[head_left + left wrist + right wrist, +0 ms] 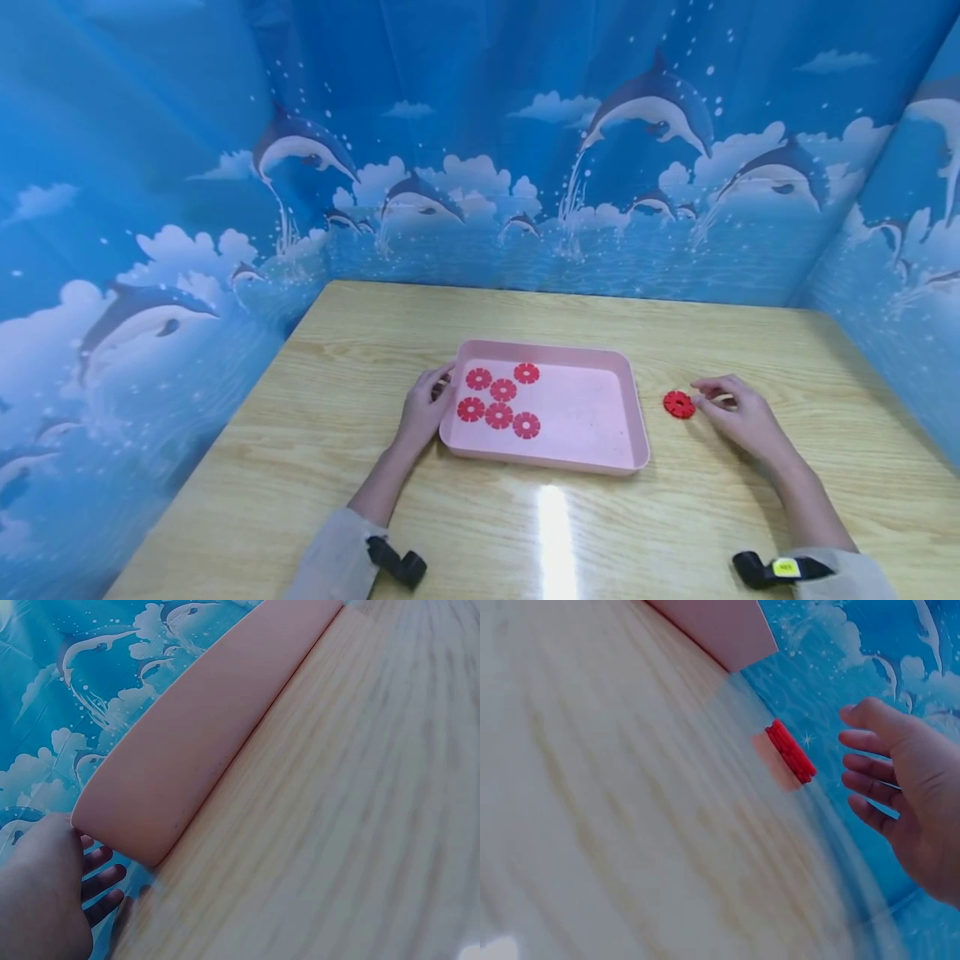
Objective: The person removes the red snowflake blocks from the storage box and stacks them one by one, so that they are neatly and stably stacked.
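Observation:
A pink tray lies on the table with several flat red notched discs spread over its left half. At its left short side is my left hand, touching the rim; in the left wrist view the thumb side meets the tray corner and the other fingers extend loosely below. Right of the tray, a small stack of red notched discs sits on the table, its layers showing edge-on in the right wrist view. My right hand is just right of this stack, fingers loosely bent and apart, holding nothing.
The wood-grain table is backed by blue dolphin-printed sheets at the rear and both sides. Wrist cameras are strapped over both sleeves. A bright light reflection crosses the front of the table.

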A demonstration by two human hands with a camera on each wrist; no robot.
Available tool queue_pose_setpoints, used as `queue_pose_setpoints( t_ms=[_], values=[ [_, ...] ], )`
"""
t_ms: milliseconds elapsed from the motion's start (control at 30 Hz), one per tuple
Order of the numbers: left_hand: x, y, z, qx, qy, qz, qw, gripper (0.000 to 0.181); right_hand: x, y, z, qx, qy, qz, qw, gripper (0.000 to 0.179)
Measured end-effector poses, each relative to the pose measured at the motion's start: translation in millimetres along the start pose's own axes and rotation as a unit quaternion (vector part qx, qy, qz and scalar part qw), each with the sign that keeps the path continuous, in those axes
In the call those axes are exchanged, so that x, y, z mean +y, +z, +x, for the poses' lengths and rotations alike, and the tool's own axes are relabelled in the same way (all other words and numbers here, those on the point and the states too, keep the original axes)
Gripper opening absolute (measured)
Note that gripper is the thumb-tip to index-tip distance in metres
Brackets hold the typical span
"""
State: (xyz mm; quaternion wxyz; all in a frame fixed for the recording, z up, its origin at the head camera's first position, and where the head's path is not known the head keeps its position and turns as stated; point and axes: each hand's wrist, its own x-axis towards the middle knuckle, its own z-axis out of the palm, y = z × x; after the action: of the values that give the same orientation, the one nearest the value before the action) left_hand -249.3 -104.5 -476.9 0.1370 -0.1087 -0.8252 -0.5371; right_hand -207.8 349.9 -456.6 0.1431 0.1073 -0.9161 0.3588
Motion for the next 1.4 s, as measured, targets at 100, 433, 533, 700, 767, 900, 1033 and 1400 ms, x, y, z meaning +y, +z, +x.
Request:
queue_pose_setpoints(
  t_ms=[100,433,533,700,767,900,1033,1400],
  values=[
    [0.3,-0.5,-0.4,0.000,-0.001,0.001,1.0000,0.035,-13.1,-1.1,5.0,-0.004,-0.016,0.009,0.9998,0.024],
    [-0.4,-2.8,-0.2,0.001,0.000,0.010,0.9999,0.035,-74.5,14.2,20.4,-0.041,-0.063,0.032,0.9967,0.021],
    [-0.4,-3.1,-0.2,0.001,-0.001,0.009,1.0000,0.035,-88.0,25.2,29.2,-0.054,-0.075,0.026,0.9954,0.020],
    [0.1,-3.1,-0.2,0.002,-0.001,0.004,1.0000,0.035,-110.4,46.1,45.4,-0.085,-0.071,0.026,0.9936,0.021],
    [0.0,-2.8,-0.1,0.001,0.000,0.004,1.0000,0.035,-118.8,55.1,51.2,-0.097,-0.062,0.023,0.9931,0.023],
    [0.0,-2.6,0.0,0.003,0.002,0.004,1.0000,0.034,-131.5,73.9,62.1,-0.117,-0.060,0.021,0.9911,0.025],
    [1.4,-2.6,-0.2,0.003,0.000,0.002,1.0000,0.034,-137.8,92.4,70.3,-0.138,-0.058,0.027,0.9884,0.027],
    [3.3,-2.3,-0.8,0.004,0.016,-0.005,0.9999,0.032,-138.1,135.5,85.0,-0.132,-0.007,-0.003,0.9912,0.028]
  ],
)
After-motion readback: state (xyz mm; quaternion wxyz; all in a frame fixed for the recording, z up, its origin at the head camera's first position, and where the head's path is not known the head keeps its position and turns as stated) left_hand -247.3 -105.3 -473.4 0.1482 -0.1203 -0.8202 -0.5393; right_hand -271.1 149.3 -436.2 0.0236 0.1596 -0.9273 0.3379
